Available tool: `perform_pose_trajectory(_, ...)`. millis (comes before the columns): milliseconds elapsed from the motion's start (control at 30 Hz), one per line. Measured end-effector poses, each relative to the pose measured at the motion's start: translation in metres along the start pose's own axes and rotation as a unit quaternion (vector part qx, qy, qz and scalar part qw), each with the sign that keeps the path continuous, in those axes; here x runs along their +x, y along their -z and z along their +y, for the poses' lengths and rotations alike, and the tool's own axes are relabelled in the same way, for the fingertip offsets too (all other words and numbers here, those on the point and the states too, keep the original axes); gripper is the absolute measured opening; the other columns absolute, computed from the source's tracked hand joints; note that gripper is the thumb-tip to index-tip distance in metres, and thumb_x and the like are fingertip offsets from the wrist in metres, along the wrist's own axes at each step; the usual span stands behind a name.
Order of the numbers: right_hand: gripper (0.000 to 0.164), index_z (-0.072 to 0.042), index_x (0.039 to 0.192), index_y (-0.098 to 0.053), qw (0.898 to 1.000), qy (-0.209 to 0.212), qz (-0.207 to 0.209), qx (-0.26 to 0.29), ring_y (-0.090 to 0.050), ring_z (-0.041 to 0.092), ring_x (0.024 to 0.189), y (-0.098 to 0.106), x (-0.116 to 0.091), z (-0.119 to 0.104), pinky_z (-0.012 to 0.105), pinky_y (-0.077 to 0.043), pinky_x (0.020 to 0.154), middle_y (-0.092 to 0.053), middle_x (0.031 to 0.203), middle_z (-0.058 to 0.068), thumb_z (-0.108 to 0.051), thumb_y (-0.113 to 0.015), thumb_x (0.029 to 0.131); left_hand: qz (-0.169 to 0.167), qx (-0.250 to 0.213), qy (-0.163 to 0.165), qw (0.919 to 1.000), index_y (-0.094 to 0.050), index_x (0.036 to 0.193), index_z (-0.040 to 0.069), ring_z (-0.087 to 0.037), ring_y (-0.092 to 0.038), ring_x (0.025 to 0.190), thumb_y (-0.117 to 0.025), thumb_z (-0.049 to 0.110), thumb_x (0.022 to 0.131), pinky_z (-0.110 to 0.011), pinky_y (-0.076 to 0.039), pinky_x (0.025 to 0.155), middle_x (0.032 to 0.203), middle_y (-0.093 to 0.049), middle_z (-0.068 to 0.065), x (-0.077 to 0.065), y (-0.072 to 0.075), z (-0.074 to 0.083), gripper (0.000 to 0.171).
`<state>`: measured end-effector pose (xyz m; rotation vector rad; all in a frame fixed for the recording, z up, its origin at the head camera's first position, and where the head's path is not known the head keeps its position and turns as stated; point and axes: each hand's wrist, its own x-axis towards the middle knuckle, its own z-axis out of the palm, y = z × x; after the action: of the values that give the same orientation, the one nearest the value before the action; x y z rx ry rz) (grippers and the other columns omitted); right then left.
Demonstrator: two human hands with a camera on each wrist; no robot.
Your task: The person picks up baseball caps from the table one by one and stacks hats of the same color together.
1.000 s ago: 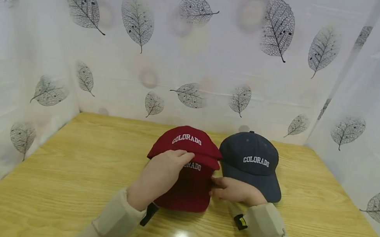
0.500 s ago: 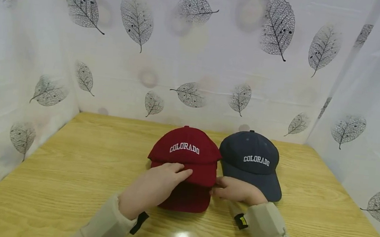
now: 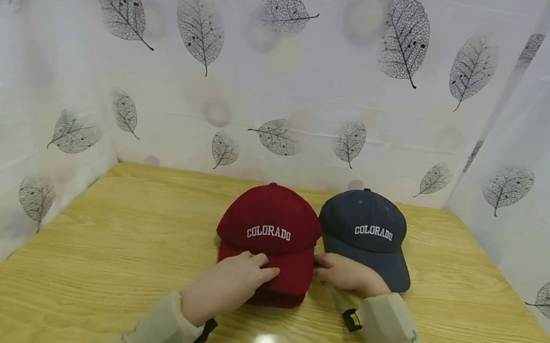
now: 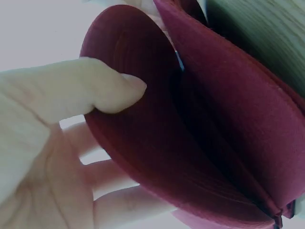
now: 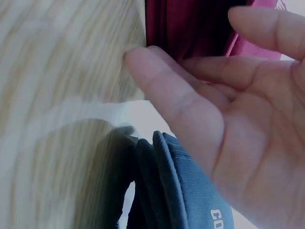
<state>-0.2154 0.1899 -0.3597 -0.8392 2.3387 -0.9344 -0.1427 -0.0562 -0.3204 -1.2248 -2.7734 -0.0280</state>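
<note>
A dark red cap [image 3: 270, 210] with white COLORADO lettering sits over a second red cap [image 3: 283, 301], whose brim edge shows below it. My left hand [image 3: 228, 285] pinches the upper cap's brim. In the left wrist view the thumb lies under that brim [image 4: 138, 148] and the fingers lie on its other side; the lower cap's brim [image 4: 248, 95] faces it with a gap between. At the red caps' right edge is my right hand [image 3: 347, 273]. In the right wrist view its fingers are extended near the red fabric [image 5: 181, 28], the thumb apart, nothing gripped.
A navy COLORADO cap [image 3: 366, 216] stands just right of the red ones, behind my right hand. Everything rests on a wood-grain table [image 3: 146, 225]. A white leaf-print curtain [image 3: 286, 71] hangs at the back and both sides.
The upper red cap has come down and toward me with my left hand, covering the lower cap's lettering and most of its brim. My right hand has stayed nearly in place.
</note>
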Motion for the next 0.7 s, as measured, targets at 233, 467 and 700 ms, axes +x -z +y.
perform_pose_trajectory(233, 0.037, 0.008, 0.122, -0.043, 0.999, -0.007, 0.008, 0.033, -0.05, 0.023, 0.091, -0.0005, 0.0023, 0.0015, 0.036, -0.047, 0.07, -0.052, 0.108, 0.013, -0.002, -0.041, 0.086, 0.001, -0.008, -0.007, 0.9999, -0.062, 0.11, 0.017, -0.014, -0.052, 0.072, -0.068, 0.011, 0.077, -0.021, -0.044, 0.064, 0.091, -0.056, -0.001, -0.0016, -0.0029, -0.0029, 0.035)
perform_pose_trajectory(467, 0.042, 0.01, 0.125, -0.038, 0.999, -0.032, 0.021, 0.037, -0.051, 0.02, 0.089, -0.0006, 0.0036, -0.0002, 0.033, -0.047, 0.071, -0.05, 0.111, 0.014, -0.01, -0.043, 0.089, -0.023, -0.022, -0.02, 0.9993, -0.064, 0.106, 0.018, -0.01, -0.05, 0.068, -0.071, 0.013, 0.074, -0.019, -0.043, 0.065, 0.086, -0.057, 0.003, 0.0002, -0.0068, -0.0051, 0.034)
perform_pose_trajectory(700, 0.036, 0.007, 0.119, -0.045, 0.999, -0.025, 0.024, 0.009, -0.054, 0.02, 0.079, -0.0014, 0.004, -0.0008, 0.032, -0.047, 0.067, -0.053, 0.104, 0.012, -0.015, -0.046, 0.09, -0.048, -0.028, -0.007, 0.9984, -0.064, 0.107, 0.021, -0.012, -0.05, 0.073, -0.074, 0.018, 0.071, -0.022, -0.043, 0.068, 0.091, -0.057, 0.003, 0.0007, -0.0086, -0.0051, 0.038)
